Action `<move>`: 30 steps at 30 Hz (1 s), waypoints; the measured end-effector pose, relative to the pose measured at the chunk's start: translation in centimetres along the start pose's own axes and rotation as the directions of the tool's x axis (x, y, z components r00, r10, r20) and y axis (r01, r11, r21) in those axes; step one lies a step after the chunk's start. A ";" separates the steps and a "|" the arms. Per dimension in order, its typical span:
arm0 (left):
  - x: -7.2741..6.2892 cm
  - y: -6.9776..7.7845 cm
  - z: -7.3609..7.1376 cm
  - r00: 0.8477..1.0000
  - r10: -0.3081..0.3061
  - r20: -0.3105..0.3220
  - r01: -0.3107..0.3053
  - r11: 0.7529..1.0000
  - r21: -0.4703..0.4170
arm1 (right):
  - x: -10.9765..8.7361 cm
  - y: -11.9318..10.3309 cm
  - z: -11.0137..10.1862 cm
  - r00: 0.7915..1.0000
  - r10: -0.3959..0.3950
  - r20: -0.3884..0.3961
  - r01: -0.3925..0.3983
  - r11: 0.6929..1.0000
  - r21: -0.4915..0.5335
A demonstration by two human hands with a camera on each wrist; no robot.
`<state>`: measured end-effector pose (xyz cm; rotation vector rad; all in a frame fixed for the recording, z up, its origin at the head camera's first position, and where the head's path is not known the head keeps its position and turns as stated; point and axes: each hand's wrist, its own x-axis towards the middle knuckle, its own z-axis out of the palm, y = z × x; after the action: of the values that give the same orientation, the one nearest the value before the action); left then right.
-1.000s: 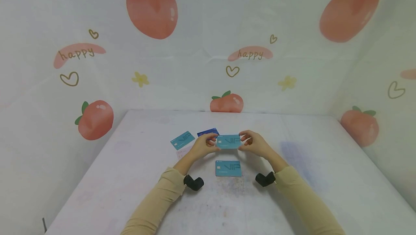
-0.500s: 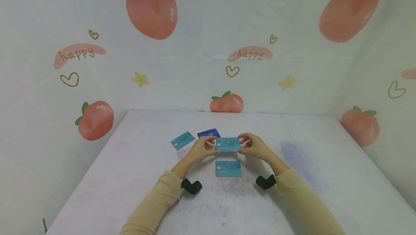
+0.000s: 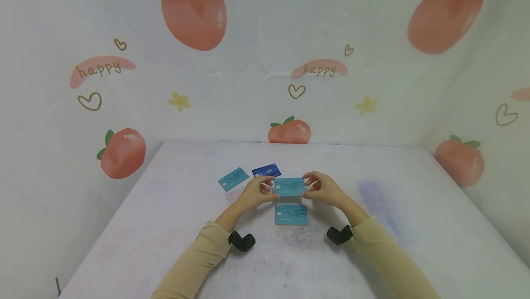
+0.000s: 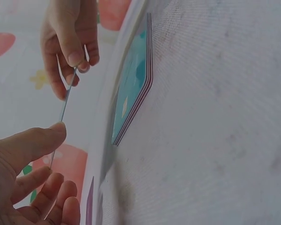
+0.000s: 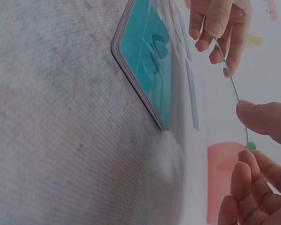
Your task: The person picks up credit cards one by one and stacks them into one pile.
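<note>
A teal VIP card (image 3: 289,187) is held above the table by both hands. My left hand (image 3: 252,193) pinches its left edge between thumb and finger, and my right hand (image 3: 327,190) pinches its right edge likewise. Both wrist views show the card edge-on as a thin line, clear of the tabletop. Just nearer to me lies a neat stack of teal VIP cards (image 3: 291,215); its several layers show along the side in the left wrist view (image 4: 133,89). The other fingers of each hand curl loosely beside the card.
Left of the hands lie another teal card (image 3: 233,179), a dark blue VIP card (image 3: 267,169) and a pale pink card (image 3: 233,194), the last partly hidden by the left hand. A patterned cloth backdrop (image 3: 248,101) rises behind the white table (image 3: 165,225).
Both hands have brought the held card slightly toward me, closer to the stack. More of the dark blue card shows. The cards on the table have stayed in place.
</note>
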<state>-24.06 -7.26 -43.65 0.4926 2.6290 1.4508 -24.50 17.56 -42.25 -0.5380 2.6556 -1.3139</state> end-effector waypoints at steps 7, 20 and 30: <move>-0.2 -0.1 0.1 1.000 -0.006 0.006 0.006 1.000 0.000 | -0.1 0.3 0.2 1.000 -0.005 0.011 0.005 1.000 -0.003; -0.9 -0.2 0.1 1.000 0.022 0.021 -0.022 1.000 -0.006 | -0.5 0.0 0.4 1.000 0.002 0.024 -0.002 1.000 -0.007; -1.1 -0.3 0.1 0.999 0.043 0.029 -0.043 0.999 0.021 | -0.9 0.0 0.6 0.999 -0.003 0.034 0.003 1.000 0.004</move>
<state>-23.06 -7.67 -44.05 0.5714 2.6305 1.4173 -23.51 17.45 -42.70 -0.5589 2.6250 -1.2989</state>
